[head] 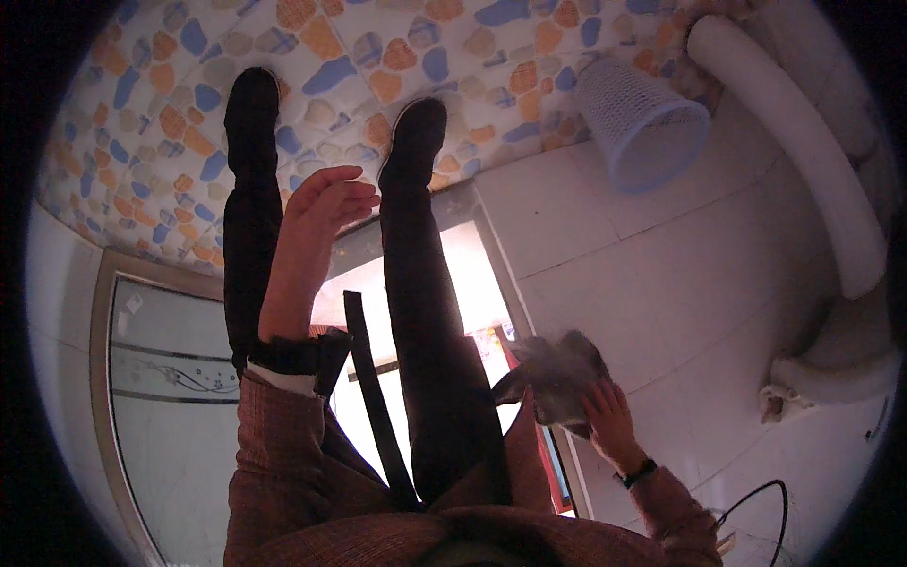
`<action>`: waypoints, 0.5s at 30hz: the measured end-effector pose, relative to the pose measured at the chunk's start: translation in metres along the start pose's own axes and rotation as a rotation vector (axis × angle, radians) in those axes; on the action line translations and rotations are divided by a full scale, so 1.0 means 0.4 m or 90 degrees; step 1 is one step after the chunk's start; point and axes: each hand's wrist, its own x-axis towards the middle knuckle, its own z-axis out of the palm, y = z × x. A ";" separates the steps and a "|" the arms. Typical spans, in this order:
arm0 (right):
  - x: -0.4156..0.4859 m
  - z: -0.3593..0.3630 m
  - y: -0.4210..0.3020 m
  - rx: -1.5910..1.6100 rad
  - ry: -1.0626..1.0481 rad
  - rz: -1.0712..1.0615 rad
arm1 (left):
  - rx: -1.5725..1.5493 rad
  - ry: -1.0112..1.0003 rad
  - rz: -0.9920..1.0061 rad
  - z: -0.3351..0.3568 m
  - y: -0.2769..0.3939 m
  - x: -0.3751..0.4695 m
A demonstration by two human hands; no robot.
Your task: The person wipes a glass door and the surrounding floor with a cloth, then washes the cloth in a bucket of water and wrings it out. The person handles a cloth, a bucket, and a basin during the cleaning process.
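Observation:
My left hand (326,202) hangs in front of my dark trouser legs, with nothing in it and its fingers loosely bent and a little apart. A black band sits on its wrist, and a long black strap (372,397) hangs beside that forearm. Over at the right, my right hand (611,418) is on a blurred grey-brown item (563,379) that looks like soft cloth; its fingers lie over the near edge. Blur hides the item's exact kind. This wrist also bears a dark band.
A light-blue mesh wastebasket (638,135) stands against the tiled wall. Right of it runs a thick white curved pipe (801,135). A black cable or hose (785,503) loops at lower right. A framed glass panel (177,439) is at left; a bright doorway shows behind my legs.

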 end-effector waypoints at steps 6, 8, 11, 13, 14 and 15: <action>0.368 0.046 0.030 0.036 0.106 -0.098 | -0.047 0.042 -0.011 0.003 0.004 -0.018; 0.506 0.089 0.052 0.109 0.189 -0.089 | -0.036 0.028 -0.027 0.005 0.015 -0.023; 0.716 0.099 0.092 0.031 0.148 -0.006 | -0.016 0.061 -0.040 0.053 0.041 -0.041; 0.847 0.138 0.141 -0.043 0.216 0.040 | -0.007 0.090 -0.058 0.062 0.052 -0.042; 0.886 0.145 0.134 -0.066 0.208 0.050 | 0.018 0.099 -0.052 0.053 0.053 -0.039; 0.900 0.137 0.136 -0.091 0.189 0.056 | 0.037 0.114 -0.053 0.053 0.048 -0.039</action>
